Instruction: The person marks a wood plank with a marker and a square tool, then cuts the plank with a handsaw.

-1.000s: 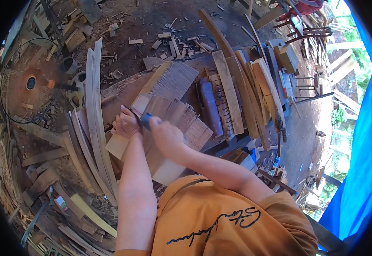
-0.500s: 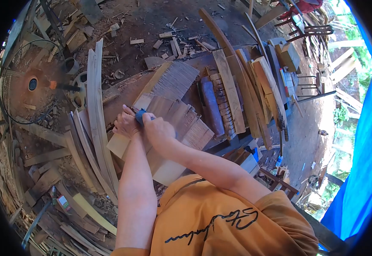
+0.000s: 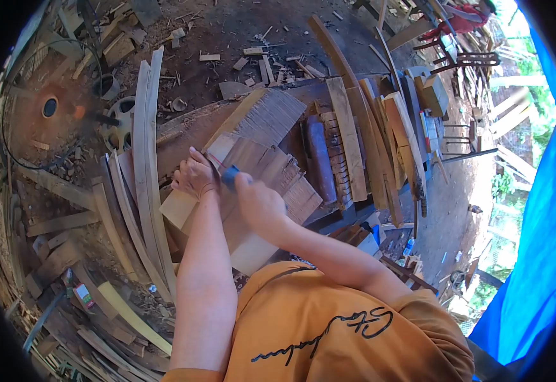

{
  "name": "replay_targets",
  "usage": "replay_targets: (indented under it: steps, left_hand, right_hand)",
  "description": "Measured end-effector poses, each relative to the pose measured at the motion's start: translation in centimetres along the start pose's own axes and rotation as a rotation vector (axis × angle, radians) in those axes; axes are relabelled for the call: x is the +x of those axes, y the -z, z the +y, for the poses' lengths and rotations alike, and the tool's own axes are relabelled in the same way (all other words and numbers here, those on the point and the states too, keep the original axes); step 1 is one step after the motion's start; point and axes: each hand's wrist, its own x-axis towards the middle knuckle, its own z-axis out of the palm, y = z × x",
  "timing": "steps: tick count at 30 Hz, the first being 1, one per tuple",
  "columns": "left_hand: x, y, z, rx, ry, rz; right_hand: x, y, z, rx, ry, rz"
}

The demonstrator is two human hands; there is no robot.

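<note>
My right hand [image 3: 260,205] is closed round a blue-handled tool [image 3: 229,176], whose thin shaft points up and left toward my other hand. My left hand [image 3: 195,177] grips a thin, dark flat piece [image 3: 213,160] at its right side, fingers curled over the left part of the work. Both hands are over a wooden panel [image 3: 252,159] made of joined boards with stepped, rough ends. Its pale lower corner [image 3: 177,214] sticks out left of my wrist. Another ridged board [image 3: 268,118] lies just beyond the panel.
Long planks [image 3: 145,146] stand to the left, near a round fan [image 3: 50,108]. Stacked boards [image 3: 380,140] and a dark purple roll [image 3: 318,156] lie on the right. Wood offcuts [image 3: 252,51] litter the floor. A person in red [image 3: 466,18] is at the far right.
My right hand and the blue-handled tool have moved right and slightly down, away from my left hand, exposing the shaft and the thin dark piece. My left hand has stayed nearly in place.
</note>
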Motion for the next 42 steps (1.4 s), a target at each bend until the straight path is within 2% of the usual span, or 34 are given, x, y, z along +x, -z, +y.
replay_targets:
  steps: [4,6,10,12,19,25,31,34,37,42]
  left_hand:
    - [0.1,0.0,-0.2,0.02,-0.001,-0.013]
    - [0.5,0.6,0.1,0.011,0.045,-0.111]
    - [0.3,0.2,0.0,0.002,0.04,-0.086]
    - [0.1,-0.1,-0.1,-0.031,0.011,0.005]
    - [0.3,-0.8,-0.3,-0.054,0.123,-0.013]
    - [0.0,0.4,0.1,-0.126,0.081,0.06]
    - [0.2,-0.3,-0.1,-0.125,0.111,0.001]
    - [0.2,-0.3,-0.2,-0.088,0.095,0.029]
    - [0.0,0.8,0.2,-0.155,0.106,0.018]
    - [0.0,0.3,0.2,-0.155,0.121,0.005]
  right_hand:
    - [1.2,0.2,-0.9,-0.015,-0.016,-0.014]
    - [4.4,-0.2,-2.4,-0.015,0.068,0.034]
    - [1.8,-0.7,-0.8,0.016,0.08,0.069]
    - [-0.7,0.0,0.2,-0.061,-0.01,-0.023]
    - [3.4,-0.9,-1.3,-0.071,0.082,-0.011]
    - [-1.8,0.2,2.0,-0.182,0.074,-0.074]
    - [4.3,-0.3,-1.2,-0.101,0.178,0.027]
    - [2.1,-0.8,0.3,-0.035,0.126,0.016]
    - [-0.8,-0.2,1.3,-0.126,0.068,-0.038]
    - [4.1,-0.3,-1.3,-0.135,0.108,-0.005]
